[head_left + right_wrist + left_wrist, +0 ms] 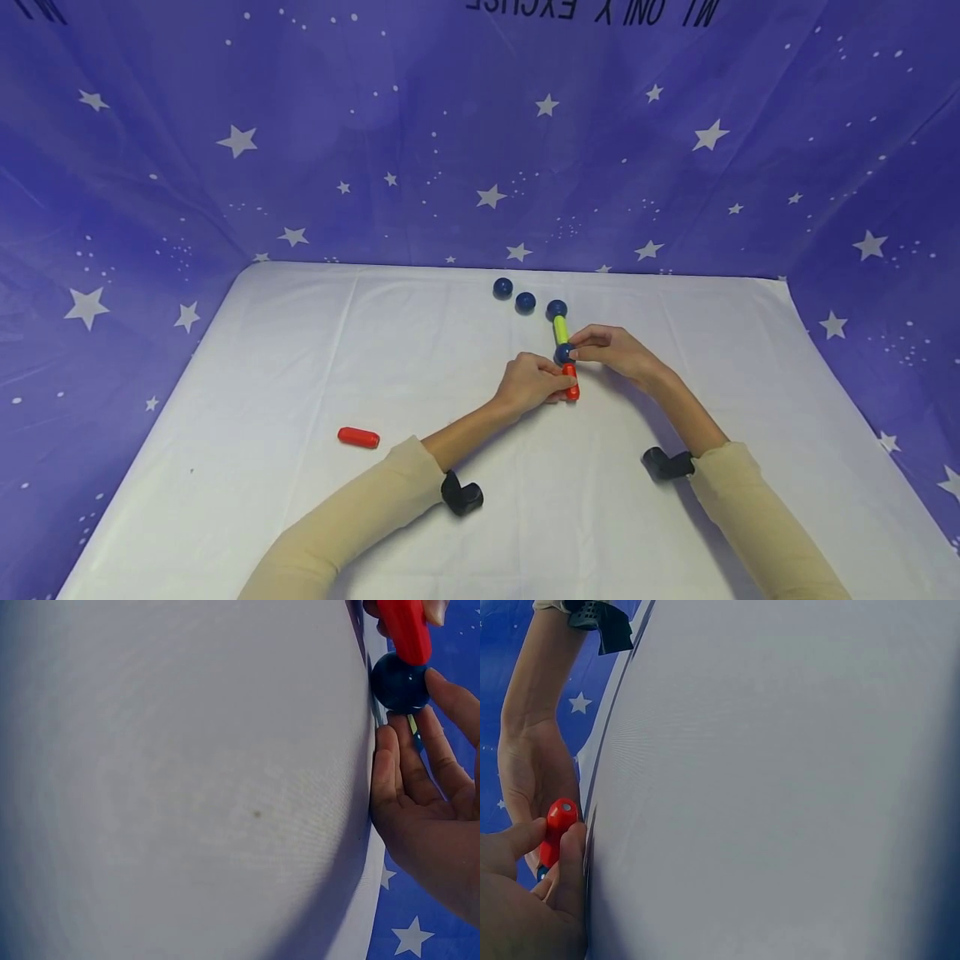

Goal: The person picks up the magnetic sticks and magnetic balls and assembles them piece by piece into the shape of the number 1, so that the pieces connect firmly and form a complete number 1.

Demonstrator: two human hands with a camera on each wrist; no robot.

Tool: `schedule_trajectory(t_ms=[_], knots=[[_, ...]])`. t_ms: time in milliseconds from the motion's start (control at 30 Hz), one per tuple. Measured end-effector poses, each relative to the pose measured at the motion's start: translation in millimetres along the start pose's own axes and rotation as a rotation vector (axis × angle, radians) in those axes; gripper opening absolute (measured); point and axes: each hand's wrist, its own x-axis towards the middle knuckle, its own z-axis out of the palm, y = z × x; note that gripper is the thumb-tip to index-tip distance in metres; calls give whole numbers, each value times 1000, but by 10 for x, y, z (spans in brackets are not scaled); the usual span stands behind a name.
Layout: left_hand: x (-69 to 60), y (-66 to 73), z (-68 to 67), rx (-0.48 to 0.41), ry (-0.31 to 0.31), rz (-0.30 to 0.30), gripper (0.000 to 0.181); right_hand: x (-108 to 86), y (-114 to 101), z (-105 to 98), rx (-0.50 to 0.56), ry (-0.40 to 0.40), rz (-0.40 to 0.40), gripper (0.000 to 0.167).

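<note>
My left hand (531,383) pinches a red rod (572,385) between thumb and fingers. In the left wrist view, a small silvery spot shows on the near end of this red rod (561,825). The rod's other end meets a dark blue ball (399,684), seen in the right wrist view. My right hand (617,353) holds that ball with thumb and fingertips. From the ball's far side a yellow-green rod (561,330) runs to another blue ball (557,309). Together these pieces form a nearly straight line on the table.
Two loose blue balls, a nearer one (526,302) and a farther one (502,288), lie left of the line's far end. A second red rod (358,437) lies at the left, near the left sleeve. Starry blue cloth (420,167) surrounds the white table (300,350).
</note>
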Motion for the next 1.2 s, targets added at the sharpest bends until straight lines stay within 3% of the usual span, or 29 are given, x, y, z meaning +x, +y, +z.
schedule_trajectory(t_ms=[233, 667, 1200], knots=[[-5, 12, 7, 12, 3, -17, 15, 1, 2, 3, -6, 4, 5, 42], [6, -1, 25, 50, 16, 17, 16, -1, -5, 4, -7, 20, 25, 43], [34, -9, 32, 32, 12, 9, 15, 6, 6, 5, -9, 21, 29, 43]])
